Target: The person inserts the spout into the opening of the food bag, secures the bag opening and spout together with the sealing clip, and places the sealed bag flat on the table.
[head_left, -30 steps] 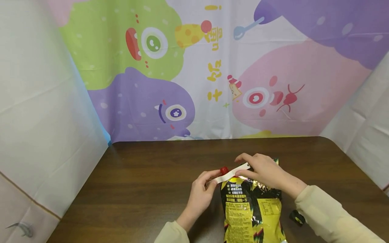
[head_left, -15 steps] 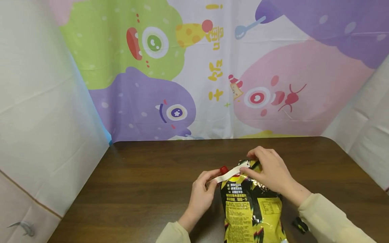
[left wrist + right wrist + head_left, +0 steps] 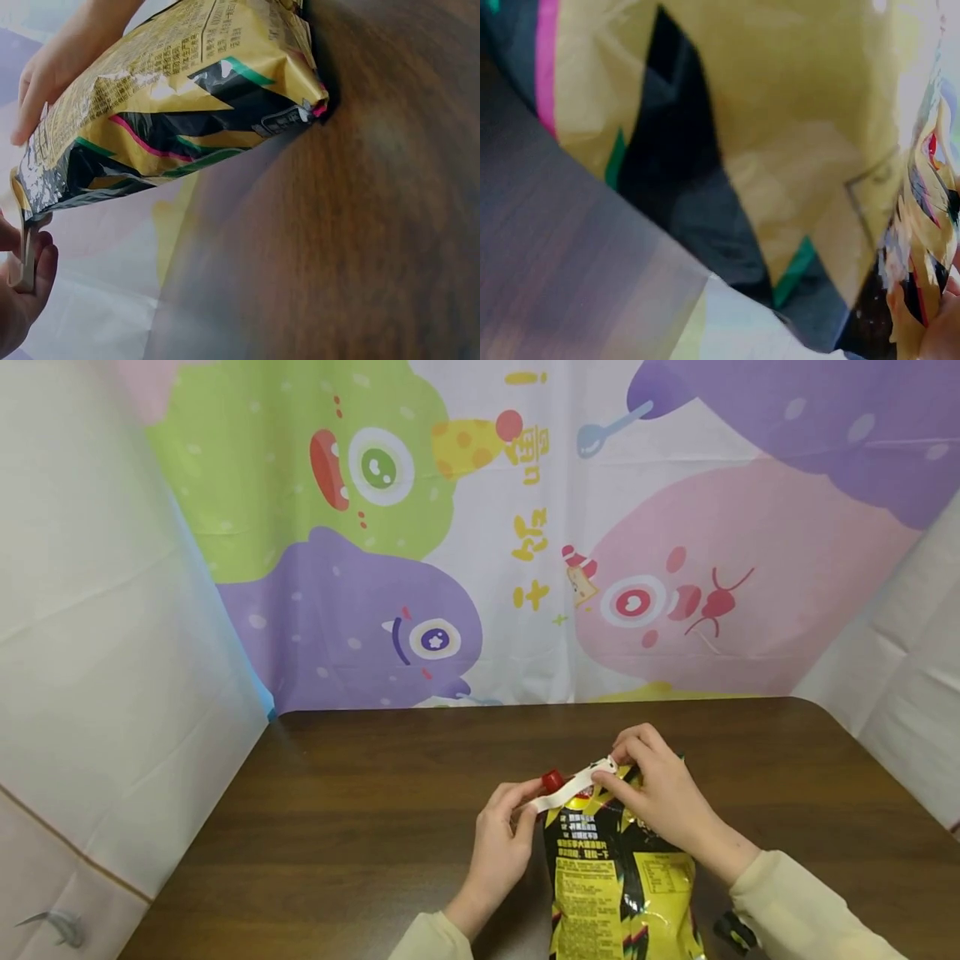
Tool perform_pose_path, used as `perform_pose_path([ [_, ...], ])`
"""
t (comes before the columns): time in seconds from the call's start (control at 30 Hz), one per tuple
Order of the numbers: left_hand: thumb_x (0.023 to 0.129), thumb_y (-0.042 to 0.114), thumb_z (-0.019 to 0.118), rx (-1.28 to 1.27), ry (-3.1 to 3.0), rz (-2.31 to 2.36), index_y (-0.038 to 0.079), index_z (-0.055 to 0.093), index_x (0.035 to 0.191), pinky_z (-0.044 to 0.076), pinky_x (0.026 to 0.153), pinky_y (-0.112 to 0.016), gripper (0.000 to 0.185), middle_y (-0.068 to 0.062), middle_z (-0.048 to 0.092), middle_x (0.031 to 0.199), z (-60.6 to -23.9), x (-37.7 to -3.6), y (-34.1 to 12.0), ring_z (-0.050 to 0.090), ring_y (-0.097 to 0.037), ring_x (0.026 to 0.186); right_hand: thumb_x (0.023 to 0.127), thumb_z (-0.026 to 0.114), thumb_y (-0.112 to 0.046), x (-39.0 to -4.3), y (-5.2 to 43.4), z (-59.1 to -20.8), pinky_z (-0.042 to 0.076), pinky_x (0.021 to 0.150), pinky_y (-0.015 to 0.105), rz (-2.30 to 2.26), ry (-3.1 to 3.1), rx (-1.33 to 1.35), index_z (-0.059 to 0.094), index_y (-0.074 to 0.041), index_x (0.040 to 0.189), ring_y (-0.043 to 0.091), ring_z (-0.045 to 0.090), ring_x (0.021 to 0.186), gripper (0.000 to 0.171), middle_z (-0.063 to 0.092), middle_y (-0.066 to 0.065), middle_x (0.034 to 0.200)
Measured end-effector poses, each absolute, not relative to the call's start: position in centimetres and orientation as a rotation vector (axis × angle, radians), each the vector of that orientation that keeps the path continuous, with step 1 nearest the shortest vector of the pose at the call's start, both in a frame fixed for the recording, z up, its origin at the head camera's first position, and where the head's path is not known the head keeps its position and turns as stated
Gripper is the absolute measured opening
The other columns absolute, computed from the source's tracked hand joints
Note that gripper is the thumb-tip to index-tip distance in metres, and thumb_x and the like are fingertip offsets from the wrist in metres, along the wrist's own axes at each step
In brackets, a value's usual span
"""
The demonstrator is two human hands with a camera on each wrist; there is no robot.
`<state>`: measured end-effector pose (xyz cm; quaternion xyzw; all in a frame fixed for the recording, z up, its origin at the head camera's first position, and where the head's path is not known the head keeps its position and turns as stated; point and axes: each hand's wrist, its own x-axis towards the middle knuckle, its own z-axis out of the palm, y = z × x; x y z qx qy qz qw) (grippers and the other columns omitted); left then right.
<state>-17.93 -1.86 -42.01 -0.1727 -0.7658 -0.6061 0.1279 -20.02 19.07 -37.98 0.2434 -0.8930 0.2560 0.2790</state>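
Observation:
A black-and-yellow snack bag (image 3: 588, 902) stands in front of me, printed with blocks of small text. Along its top edge runs a white bag clip (image 3: 567, 789) with a red cap (image 3: 552, 781) sticking up behind it. My left hand (image 3: 504, 839) pinches the clip's left end between thumb and fingers. At the other end my right hand (image 3: 660, 789) has its thumb on the clip's front and its fingers behind, pinching it at the bag's top. The left wrist view shows the clip (image 3: 27, 259) from the side, at the bag's corner.
A small black object with a yellow-green mark (image 3: 735, 932) lies on the dark wooden table (image 3: 360, 827) beside the right sleeve. Behind the table hangs a cartoon-printed curtain (image 3: 517, 652), with pale cloth walls at both sides.
My right hand has shifted slightly right along the clip, and its raised fingers have come down behind the clip's right end. My left hand keeps its hold in nearly the same place.

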Motion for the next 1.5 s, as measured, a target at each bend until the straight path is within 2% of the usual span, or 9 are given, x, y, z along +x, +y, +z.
perform_pose_path([
  [0.1, 0.085, -0.009, 0.054, -0.525, -2.223, -1.734, -0.003, 0.06, 0.111, 0.051, 0.076, -0.028, 0.028, -0.014, 0.059, 0.099, -41.0, -17.3, -1.9, 0.06, -0.025, 0.092, 0.077, 0.072, -0.027, -20.1, 19.2, -37.7, 0.045, 0.06, 0.024, 0.816, -2.462, 0.617, 0.053, -0.009, 0.1, 0.006, 0.051, 0.073, 0.035, 0.053, 0.003, 0.099],
  [0.23, 0.084, -0.009, 0.054, -0.544, -2.215, -1.703, -0.004, 0.06, 0.111, 0.05, 0.077, -0.03, 0.028, -0.016, 0.059, 0.099, -40.2, -16.7, -1.9, 0.06, -0.026, 0.091, 0.081, 0.065, -0.038, -20.0, 19.5, -37.3, 0.043, 0.056, 0.024, 1.077, -2.651, 0.497, 0.052, -0.014, 0.112, 0.004, 0.054, 0.065, 0.041, 0.06, -0.001, 0.09],
  [0.4, 0.084, -0.009, 0.054, -0.543, -2.183, -1.696, -0.004, 0.061, 0.111, 0.05, 0.078, -0.03, 0.027, -0.016, 0.059, 0.099, -40.2, -16.6, -1.9, 0.06, -0.026, 0.091, 0.083, 0.062, -0.042, -20.1, 19.7, -37.1, 0.041, 0.055, 0.026, 1.207, -2.741, 0.45, 0.055, -0.017, 0.111, 0.007, 0.056, 0.065, 0.039, 0.063, -0.004, 0.081],
  [0.6, 0.085, -0.008, 0.054, -0.542, -2.179, -1.682, -0.004, 0.061, 0.111, 0.049, 0.076, -0.03, 0.027, -0.015, 0.058, 0.099, -40.3, -16.7, -1.8, 0.06, -0.026, 0.09, 0.082, 0.063, -0.041, -20.4, 19.8, -37.3, 0.041, 0.061, 0.026, 1.304, -2.713, 0.415, 0.047, -0.012, 0.108, 0.009, 0.055, 0.065, 0.042, 0.058, -0.001, 0.078],
  [0.73, 0.085, -0.007, 0.054, -0.58, -2.181, -1.614, -0.004, 0.06, 0.111, 0.049, 0.072, -0.029, 0.027, -0.015, 0.058, 0.099, -40.4, -16.7, -1.9, 0.06, -0.025, 0.085, 0.082, 0.065, -0.038, -20.5, 19.9, -37.4, 0.04, 0.058, 0.026, 1.364, -2.695, 0.413, 0.048, -0.012, 0.109, 0.011, 0.051, 0.062, 0.041, 0.052, 0.003, 0.082],
  [0.87, 0.086, -0.005, 0.054, -0.598, -2.185, -1.59, -0.003, 0.06, 0.112, 0.048, 0.068, -0.026, 0.027, -0.014, 0.058, 0.099, -40.5, -16.8, -2.1, 0.059, -0.024, 0.082, 0.082, 0.066, -0.034, -20.6, 19.9, -37.4, 0.039, 0.057, 0.025, 1.406, -2.679, 0.434, 0.051, -0.011, 0.112, 0.011, 0.052, 0.06, 0.041, 0.053, 0.004, 0.079],
  [1.1, 0.085, -0.006, 0.055, -0.651, -2.138, -1.627, -0.003, 0.06, 0.112, 0.046, 0.065, -0.023, 0.027, -0.015, 0.058, 0.099, -40.6, -17.0, -2.3, 0.058, -0.025, 0.082, 0.084, 0.064, -0.025, -20.8, 20.1, -37.4, 0.044, 0.055, 0.026, 1.614, -2.649, 0.476, 0.058, -0.005, 0.103, 0.013, 0.054, 0.058, 0.029, 0.055, 0.008, 0.074],
  [1.33, 0.086, -0.004, 0.055, -0.646, -2.136, -1.661, -0.002, 0.061, 0.112, 0.044, 0.063, -0.021, 0.027, -0.015, 0.058, 0.1, -40.5, -17.0, -2.3, 0.056, -0.024, 0.081, 0.085, 0.063, -0.024, -21.1, 20.3, -37.6, 0.048, 0.059, 0.028, 1.744, -2.624, 0.454, 0.057, -0.001, 0.106, 0.013, 0.057, 0.062, 0.031, 0.057, 0.004, 0.073],
  [1.5, 0.086, -0.004, 0.055, -0.635, -2.14, -1.66, -0.002, 0.061, 0.113, 0.043, 0.062, -0.021, 0.027, -0.015, 0.058, 0.1, -40.5, -17.0, -2.3, 0.056, -0.025, 0.08, 0.086, 0.062, -0.023, -21.1, 20.2, -37.7, 0.047, 0.058, 0.028, 1.795, -2.599, 0.432, 0.058, 0.001, 0.103, 0.013, 0.053, 0.06, 0.03, 0.057, 0.001, 0.068],
])
